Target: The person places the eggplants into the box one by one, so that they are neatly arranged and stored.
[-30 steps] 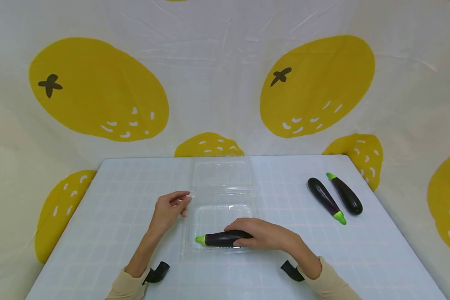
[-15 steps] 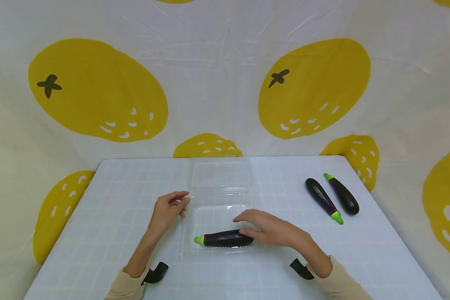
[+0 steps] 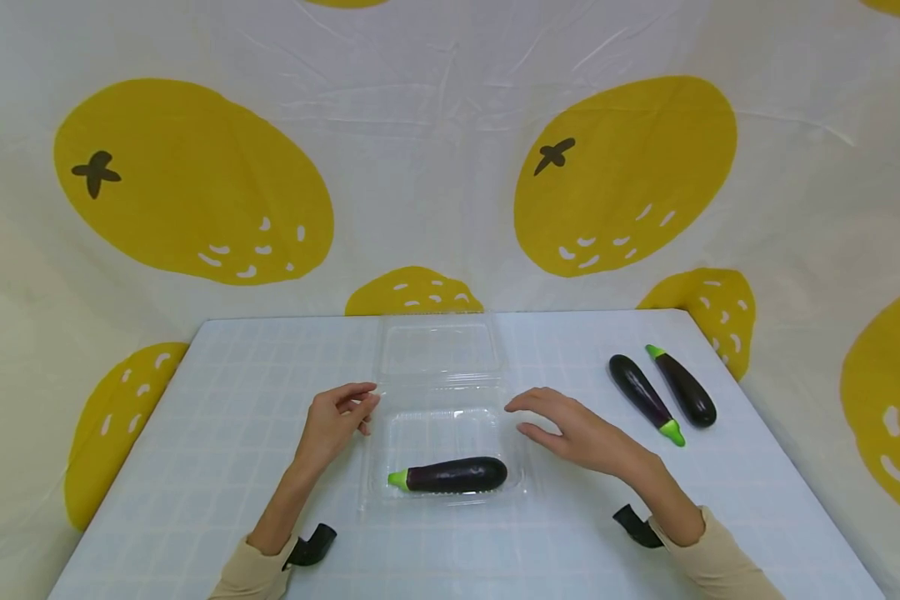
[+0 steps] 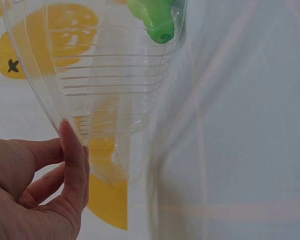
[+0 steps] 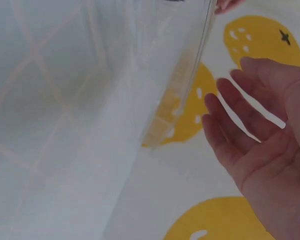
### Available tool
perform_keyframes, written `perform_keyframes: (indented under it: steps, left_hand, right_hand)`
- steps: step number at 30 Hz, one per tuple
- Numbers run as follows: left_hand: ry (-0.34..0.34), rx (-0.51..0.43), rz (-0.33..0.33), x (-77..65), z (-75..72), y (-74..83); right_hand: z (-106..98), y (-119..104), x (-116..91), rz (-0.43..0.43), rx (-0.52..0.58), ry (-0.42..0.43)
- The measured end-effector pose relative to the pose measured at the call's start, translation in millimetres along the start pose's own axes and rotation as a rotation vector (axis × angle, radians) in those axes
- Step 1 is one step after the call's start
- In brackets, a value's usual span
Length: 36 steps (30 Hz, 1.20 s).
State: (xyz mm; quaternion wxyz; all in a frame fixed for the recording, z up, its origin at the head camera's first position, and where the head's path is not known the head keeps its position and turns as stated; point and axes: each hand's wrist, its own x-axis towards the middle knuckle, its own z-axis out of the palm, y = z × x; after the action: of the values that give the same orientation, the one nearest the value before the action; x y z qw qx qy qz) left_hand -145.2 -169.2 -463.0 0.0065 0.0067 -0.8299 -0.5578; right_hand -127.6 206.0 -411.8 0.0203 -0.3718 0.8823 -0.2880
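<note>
A person's left hand (image 3: 337,421) pinches the left rim of an open clear plastic container (image 3: 442,429), where an eggplant (image 3: 453,475) lies across the near side, green stem pointing left. The right hand (image 3: 588,433), fingers loosely spread and empty, hovers just beside the container; a second eggplant (image 3: 640,390) and a third (image 3: 686,390) rest on the table (image 3: 270,358).

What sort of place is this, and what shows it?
Probably a staged tabletop recording setup: a yellow-patterned backdrop behind a pale checked table, with a black device at each wrist.
</note>
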Motion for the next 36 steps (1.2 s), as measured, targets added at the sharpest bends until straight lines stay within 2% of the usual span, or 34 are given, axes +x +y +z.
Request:
perform_keyframes:
  steps: [11, 22, 36]
  left_hand:
    - [-0.013, -0.011, 0.007, -0.4, -1.1, -1.2]
    - [-0.012, -0.006, 0.008, 0.5, -0.5, -1.6]
    - [-0.011, -0.006, 0.014, 0.6, -0.4, -2.2]
  right_hand:
    - [-14, 21, -17, 0.119, -0.051, 0.08]
    - [-24, 48, -40, 0.058, -0.162, 0.25]
    - [-34, 82, -65, 0.118, -0.137, 0.35]
